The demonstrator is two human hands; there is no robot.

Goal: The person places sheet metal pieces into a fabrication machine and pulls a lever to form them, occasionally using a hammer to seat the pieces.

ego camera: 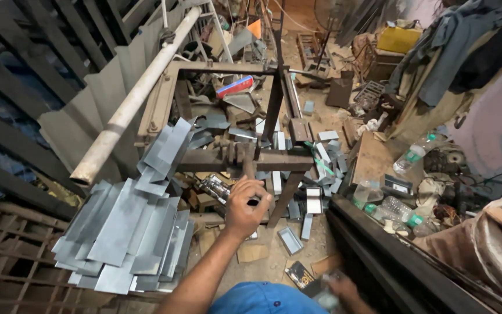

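One of your hands, the left (245, 208), is closed in a fist around a dark lever (250, 168) on the rusty press frame (228, 160); the lever's long axis runs up and away from you, toward the frame's crossbar. Your right hand (335, 291) sits low at the picture's edge, blurred, on a small grey piece, and I cannot tell how tightly it closes. Left of the fist, flat grey sheet strips (126, 232) lie stacked on a grating. Below the frame, folded metal trays (290, 239) lie scattered on the floor, open side up and holding nothing. Plastic bottles (396, 208) lie at your right.
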